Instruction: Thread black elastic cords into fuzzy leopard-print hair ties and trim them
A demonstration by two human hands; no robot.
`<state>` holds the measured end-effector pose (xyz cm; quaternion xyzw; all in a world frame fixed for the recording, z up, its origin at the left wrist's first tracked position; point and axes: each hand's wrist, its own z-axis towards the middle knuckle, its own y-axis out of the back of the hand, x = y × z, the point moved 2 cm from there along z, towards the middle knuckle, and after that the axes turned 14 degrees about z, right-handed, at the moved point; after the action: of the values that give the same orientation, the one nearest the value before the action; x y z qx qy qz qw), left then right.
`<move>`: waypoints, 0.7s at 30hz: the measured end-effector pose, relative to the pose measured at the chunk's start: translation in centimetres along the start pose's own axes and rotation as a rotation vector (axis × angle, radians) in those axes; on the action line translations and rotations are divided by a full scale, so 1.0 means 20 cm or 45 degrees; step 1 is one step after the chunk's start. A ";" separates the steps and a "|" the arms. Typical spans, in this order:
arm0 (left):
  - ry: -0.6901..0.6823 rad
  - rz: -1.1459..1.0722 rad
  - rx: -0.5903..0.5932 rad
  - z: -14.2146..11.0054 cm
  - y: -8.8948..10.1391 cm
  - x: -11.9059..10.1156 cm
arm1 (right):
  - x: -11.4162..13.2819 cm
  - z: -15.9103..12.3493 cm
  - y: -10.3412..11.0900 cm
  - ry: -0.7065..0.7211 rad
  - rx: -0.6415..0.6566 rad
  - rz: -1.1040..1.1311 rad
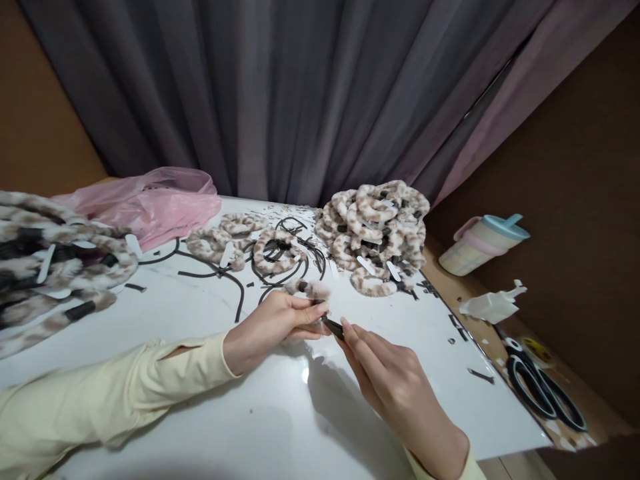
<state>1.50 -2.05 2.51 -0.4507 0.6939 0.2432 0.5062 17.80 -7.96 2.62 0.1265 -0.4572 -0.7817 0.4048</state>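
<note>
My left hand (pixel 280 323) pinches a small plush piece (pixel 318 291) in cream and brown, with a dark band on it. Closed around a slim black tool (pixel 334 327), my right hand (pixel 385 373) points its tip at the plush piece, right by my left fingertips. The tool's handle is hidden in my palm, so I cannot tell its exact kind. Just beyond my hands lie spotted plush rings (pixel 274 268) and black cords (pixel 240 293). A heap of similar plush rings (pixel 375 220) stands farther back on the right.
Long plush strips with white tags (pixel 100 260) pile up at the left, before a pink plastic bag (pixel 155 200). Along the table's (pixel 240 427) right side are a lidded cup (pixel 483 243), a white packet (pixel 493 303), black-handled scissors (pixel 545 393) and a yellow tape roll (pixel 537 350).
</note>
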 end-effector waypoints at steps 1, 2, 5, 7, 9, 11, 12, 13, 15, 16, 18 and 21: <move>-0.010 -0.001 0.004 0.00 0.00 0.00 | 0.00 0.01 0.00 -0.018 -0.012 0.025; -0.019 -0.009 0.009 0.00 0.00 0.00 | 0.00 0.02 0.00 -0.039 -0.027 0.048; -0.041 -0.023 0.020 0.01 0.01 -0.01 | -0.01 0.03 0.00 -0.098 -0.077 0.117; -0.057 0.010 0.019 0.02 0.01 -0.01 | -0.01 0.04 -0.01 -0.134 -0.087 0.166; -0.074 0.054 0.019 0.03 0.02 0.00 | -0.01 0.05 -0.02 -0.178 -0.081 0.219; -0.081 0.071 0.015 0.04 0.02 0.00 | -0.01 0.05 -0.02 -0.211 -0.101 0.287; -0.081 0.071 0.011 0.04 0.02 0.00 | -0.01 0.05 -0.02 -0.235 -0.119 0.331; -0.081 0.067 0.002 0.05 0.02 0.01 | -0.01 0.06 -0.02 -0.271 -0.135 0.379; -0.084 0.063 -0.022 0.05 0.02 0.01 | -0.02 0.06 -0.02 -0.381 -0.140 0.463; -0.091 0.063 -0.034 0.05 0.02 0.01 | -0.02 0.06 -0.02 -0.446 -0.124 0.494; -0.108 0.072 -0.048 0.05 0.01 0.00 | -0.02 0.06 -0.01 -0.531 -0.089 0.523; -0.104 0.105 -0.088 0.04 0.00 -0.02 | -0.01 0.06 -0.02 -0.461 -0.106 0.484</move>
<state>1.86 -1.20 2.49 -0.4285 0.6819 0.3058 0.5078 17.03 -6.91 3.00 -0.1203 -0.5052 -0.7197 0.4608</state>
